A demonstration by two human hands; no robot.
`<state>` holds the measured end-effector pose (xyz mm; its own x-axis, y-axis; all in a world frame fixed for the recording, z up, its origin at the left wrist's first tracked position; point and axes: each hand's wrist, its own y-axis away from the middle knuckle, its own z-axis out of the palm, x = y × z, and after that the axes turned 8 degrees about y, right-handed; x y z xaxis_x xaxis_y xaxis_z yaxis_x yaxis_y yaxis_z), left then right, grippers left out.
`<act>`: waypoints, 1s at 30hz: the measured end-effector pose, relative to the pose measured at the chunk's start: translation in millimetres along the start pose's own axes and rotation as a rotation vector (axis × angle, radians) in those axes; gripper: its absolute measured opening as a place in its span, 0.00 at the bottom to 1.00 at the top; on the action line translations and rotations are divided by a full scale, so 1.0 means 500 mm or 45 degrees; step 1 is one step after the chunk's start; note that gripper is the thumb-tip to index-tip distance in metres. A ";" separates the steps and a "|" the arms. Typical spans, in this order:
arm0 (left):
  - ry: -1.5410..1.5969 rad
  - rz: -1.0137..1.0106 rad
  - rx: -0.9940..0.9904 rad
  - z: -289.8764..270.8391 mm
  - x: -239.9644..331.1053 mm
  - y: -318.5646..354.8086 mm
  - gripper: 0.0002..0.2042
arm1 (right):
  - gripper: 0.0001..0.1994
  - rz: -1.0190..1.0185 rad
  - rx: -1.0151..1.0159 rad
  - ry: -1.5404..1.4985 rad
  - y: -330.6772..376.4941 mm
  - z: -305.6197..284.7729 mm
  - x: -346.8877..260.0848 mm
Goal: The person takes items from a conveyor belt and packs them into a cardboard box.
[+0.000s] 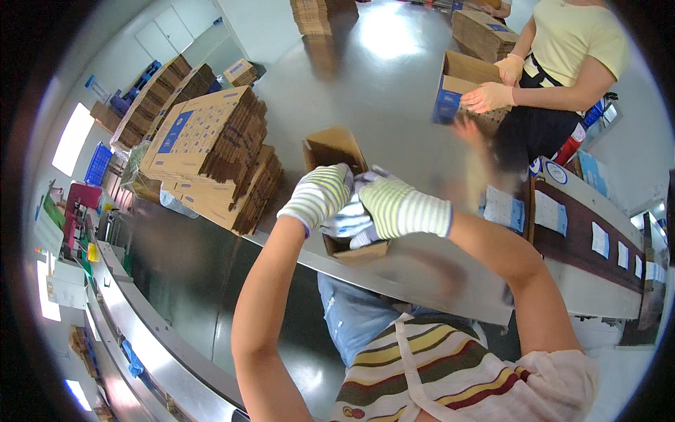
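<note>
An open cardboard box (pixel 362 252) stands on the metal table right in front of me. Both my hands wear striped knit gloves and are over its opening. Blue-and-white packets (pixel 346 224) show between them, partly inside the box. My left hand (pixel 322 193) is closed at the packets' left side, its fingertips curled out of sight. From the right, my right hand (pixel 401 204) grips the packets, with its thumb side toward the left hand. Most of the box's inside is hidden by the hands.
Flattened cartons (pixel 204 141) are stacked on the table's left. Across the table, a gloved co-worker (pixel 573 60) handles another open carton (pixel 472 74). On the right, a dark conveyor belt (pixel 580 228) carries several packets. The shiny table (pixel 394 91) has its near edge at my waist.
</note>
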<state>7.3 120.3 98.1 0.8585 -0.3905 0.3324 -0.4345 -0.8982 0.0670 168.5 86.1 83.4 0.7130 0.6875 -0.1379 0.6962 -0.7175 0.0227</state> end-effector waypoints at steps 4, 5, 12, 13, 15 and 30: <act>-0.224 -0.006 -0.603 0.054 -0.011 -0.061 0.14 | 0.47 0.005 0.107 0.034 0.084 0.007 -0.060; -0.259 0.010 -0.683 0.066 -0.006 -0.066 0.14 | 0.46 -0.035 0.073 0.174 0.095 0.010 -0.079; -0.126 0.094 -0.868 0.119 -0.105 -0.055 0.14 | 0.31 0.025 0.571 0.362 0.090 0.117 -0.086; -0.077 0.067 -0.849 0.150 -0.144 -0.051 0.14 | 0.29 0.029 0.669 0.420 0.087 0.123 -0.094; -0.064 -0.089 -0.847 0.132 -0.114 -0.033 0.16 | 0.33 0.034 0.722 0.310 0.082 0.130 -0.090; 0.028 0.284 -0.044 0.086 0.049 0.112 0.17 | 0.39 0.433 0.337 -0.322 0.269 0.096 0.142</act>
<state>16.0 51.7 69.4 0.7341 -0.5737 0.3632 -0.6223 -0.7825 0.0218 309.0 32.9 29.2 0.8306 0.3848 -0.4025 0.3596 -0.9226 -0.1398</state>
